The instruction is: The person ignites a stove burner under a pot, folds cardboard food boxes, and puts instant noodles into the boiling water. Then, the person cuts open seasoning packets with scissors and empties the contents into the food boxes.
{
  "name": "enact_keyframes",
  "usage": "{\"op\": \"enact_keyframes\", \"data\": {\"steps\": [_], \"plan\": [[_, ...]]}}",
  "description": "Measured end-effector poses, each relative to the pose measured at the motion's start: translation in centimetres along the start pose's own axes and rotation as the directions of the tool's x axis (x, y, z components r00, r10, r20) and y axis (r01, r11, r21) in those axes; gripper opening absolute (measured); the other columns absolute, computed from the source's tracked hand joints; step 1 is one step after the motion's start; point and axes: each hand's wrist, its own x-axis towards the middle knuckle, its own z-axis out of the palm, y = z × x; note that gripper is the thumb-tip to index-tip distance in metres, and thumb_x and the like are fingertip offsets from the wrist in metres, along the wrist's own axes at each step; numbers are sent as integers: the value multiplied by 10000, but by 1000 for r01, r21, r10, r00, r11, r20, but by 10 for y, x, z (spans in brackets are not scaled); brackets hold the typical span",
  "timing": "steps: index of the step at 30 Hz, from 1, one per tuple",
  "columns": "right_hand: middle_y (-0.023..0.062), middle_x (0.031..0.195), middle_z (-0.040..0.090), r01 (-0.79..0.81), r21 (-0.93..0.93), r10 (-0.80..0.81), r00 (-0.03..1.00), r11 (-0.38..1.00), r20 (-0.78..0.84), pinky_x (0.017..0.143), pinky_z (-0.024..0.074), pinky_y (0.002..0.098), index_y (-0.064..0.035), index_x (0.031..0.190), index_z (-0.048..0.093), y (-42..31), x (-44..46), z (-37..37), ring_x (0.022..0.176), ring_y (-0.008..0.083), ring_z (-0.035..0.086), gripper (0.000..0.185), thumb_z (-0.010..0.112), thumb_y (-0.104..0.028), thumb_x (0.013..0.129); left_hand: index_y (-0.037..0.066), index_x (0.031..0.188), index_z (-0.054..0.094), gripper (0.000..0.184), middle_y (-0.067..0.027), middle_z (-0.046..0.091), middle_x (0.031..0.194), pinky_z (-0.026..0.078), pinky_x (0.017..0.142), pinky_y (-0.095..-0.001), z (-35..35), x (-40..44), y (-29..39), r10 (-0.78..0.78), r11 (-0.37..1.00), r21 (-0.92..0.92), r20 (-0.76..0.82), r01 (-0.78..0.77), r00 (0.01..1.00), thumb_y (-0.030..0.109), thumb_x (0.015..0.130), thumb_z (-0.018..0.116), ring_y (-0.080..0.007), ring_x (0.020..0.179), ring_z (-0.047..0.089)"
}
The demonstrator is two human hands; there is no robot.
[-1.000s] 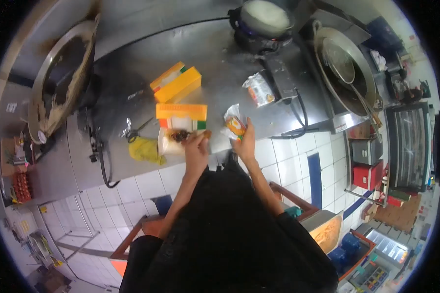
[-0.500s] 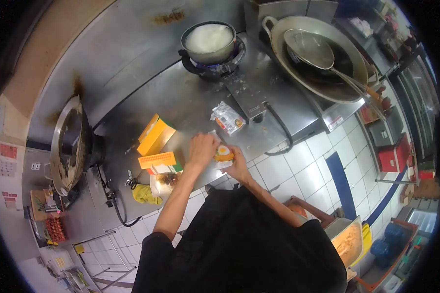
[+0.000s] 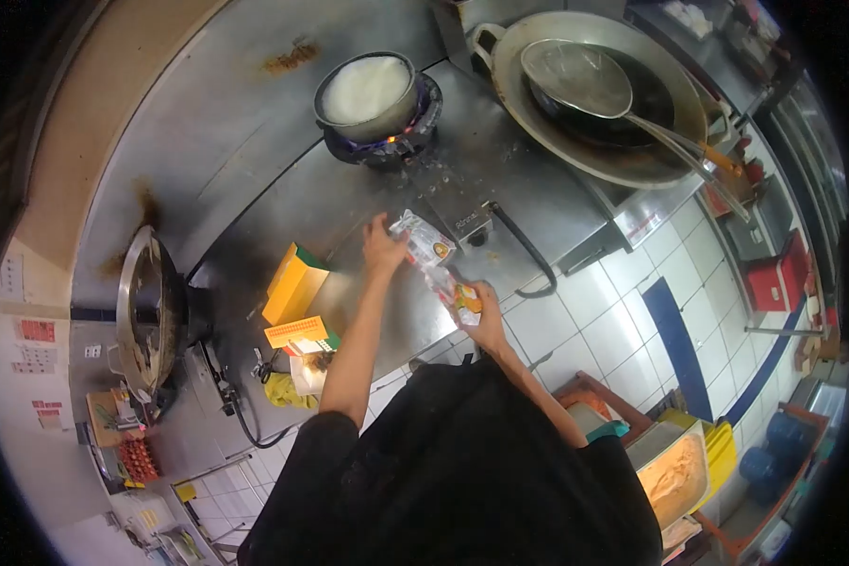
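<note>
My right hand [image 3: 487, 323] is closed around an instant noodle packet [image 3: 466, 304] with a picture of food on its front; the clear and red end of the packet points up and left. My left hand [image 3: 384, 247] is over the steel counter with its fingers apart, at the left edge of a silver-white packet [image 3: 428, 241] that lies flat there. Whether its fingertips touch that packet is hard to make out.
A pot of white froth [image 3: 368, 90] stands on a lit burner. A big wok [image 3: 509, 85] with a strainer [image 3: 575, 77] across it is at back right. An open yellow box [image 3: 295, 285], a yellow cloth [image 3: 288, 391] and another wok [image 3: 127, 311] are leftward.
My hands have moved apart. The left went up to the silver-white packet; the right carried the noodle packet to the right and tilted it. The camera view has shifted slightly.
</note>
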Motion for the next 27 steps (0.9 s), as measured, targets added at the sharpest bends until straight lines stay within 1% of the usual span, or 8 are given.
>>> {"op": "enact_keyframes", "data": {"steps": [3, 9, 14, 17, 20, 22, 23, 27], "plan": [[160, 1087, 571, -76, 14, 75, 995, 997, 61, 917, 431, 411, -70, 1130, 523, 9, -1, 1, 1047, 359, 531, 615, 780, -88, 572, 65, 1085, 660, 409, -189, 655, 1138, 485, 929, -418, 20, -1, -29, -230, 972, 141, 402, 189, 886, 290, 752, 738, -350, 1062, 622], [165, 1083, 574, -62, 105, 43, 983, 993, 178, 873, 471, 381, -13, 1115, 518, -22, 29, 20, 1050, 296, 575, 576, 848, -171, 670, 32, 1005, 637, 347, -211, 682, 921, 526, 780, -438, -10, -23, -43, -104, 946, -273, 263, 178, 959, 147, 683, 699, -356, 880, 677], [174, 1227, 480, 279, 14, -267, 900, 960, 344, 854, 515, 339, -73, 1501, 200, -60, 56, 42, 930, 225, 585, 981, 780, -31, 711, 27, 989, 564, 222, -104, 608, 719, 496, 653, -345, -98, -72, -18, 7, 810, -560, 308, 176, 951, 54, 779, 627, -195, 653, 586], [103, 928, 628, -219, 51, 102, 635, 974, 766, 759, 492, 323, -39, 1169, 539, -38, 64, 39, 840, 162, 599, 387, 678, -21, 808, 21, 991, 555, 191, -80, 596, 801, 476, 694, -322, -108, -103, -23, -42, 692, -658, 373, 297, 927, 32, 802, 587, -167, 706, 540], [59, 744, 629, -425, 72, 211, 581, 902, 786, 581, 462, 256, -34, 1001, 603, -32, 58, 55, 653, 108, 587, 210, 691, -31, 810, 26, 1052, 565, 229, -81, 603, 938, 472, 790, -305, -131, -125, -25, -135, 503, -783, 346, 365, 929, 1, 825, 555, -155, 866, 576], [26, 675, 613, -364, 48, 224, 665, 930, 712, 488, 420, 216, -49, 948, 613, -85, 49, 63, 523, 89, 544, 148, 697, -65, 827, 29, 1135, 571, 307, -86, 597, 1072, 458, 875, -305, -180, -135, -26, -162, 353, -894, 230, 274, 960, -31, 834, 545, -165, 1019, 575], [22, 695, 628, -320, 8, 213, 649, 948, 730, 482, 419, 223, -56, 972, 622, -74, 50, 66, 557, 86, 560, 164, 704, -97, 835, 29, 1133, 568, 341, -100, 639, 1056, 492, 860, -310, -194, -139, -43, -66, 704, -710, -87, -15, 994, -63, 807, 606, -190, 980, 630], [29, 734, 645, -313, 42, 231, 780, 949, 582, 500, 412, 209, -43, 1055, 654, -99, 37, 81, 573, 70, 554, 241, 722, -114, 835, 3, 1020, 609, 163, -58, 654, 762, 509, 642, -270, -253, -169, -144, -542, 581, -722, 1, 376, 840, 41, 900, 506, -124, 679, 630]]}}
